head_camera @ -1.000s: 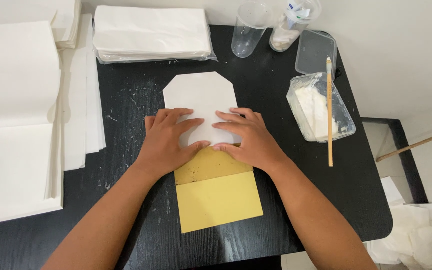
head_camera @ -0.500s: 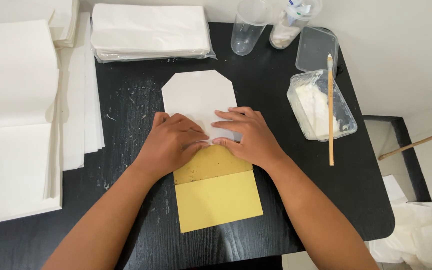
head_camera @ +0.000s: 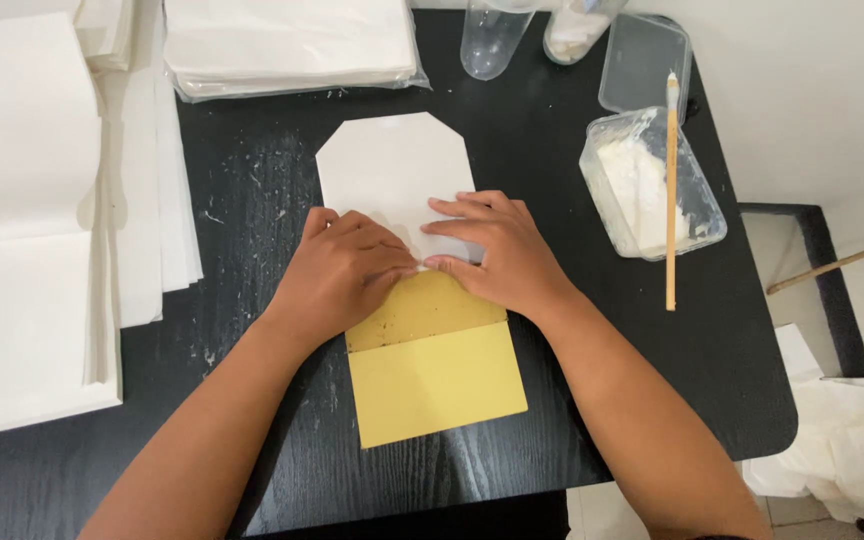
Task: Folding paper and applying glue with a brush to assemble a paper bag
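A white sheet with clipped top corners [head_camera: 392, 170] lies on the black table [head_camera: 252, 200], joined to a yellow folded paper piece [head_camera: 434, 365] below it. My left hand [head_camera: 344, 275] and my right hand [head_camera: 497, 250] press flat side by side on the seam where white meets yellow, fingertips almost touching. Neither hand grips anything; the fingers lie together against the paper. The seam itself is hidden under my hands.
Stacks of white paper [head_camera: 32, 220] fill the left side, and a bagged stack [head_camera: 292, 45] lies at the back. A clear tub of white paste [head_camera: 652, 185] with a stick [head_camera: 670, 190] across it stands right, near a lid [head_camera: 644, 65] and two clear cups [head_camera: 492, 40]. Crumpled tissue [head_camera: 842, 440] lies on the floor.
My left hand's fingers have drawn in slightly toward the right hand along the seam. The paper has not visibly moved.
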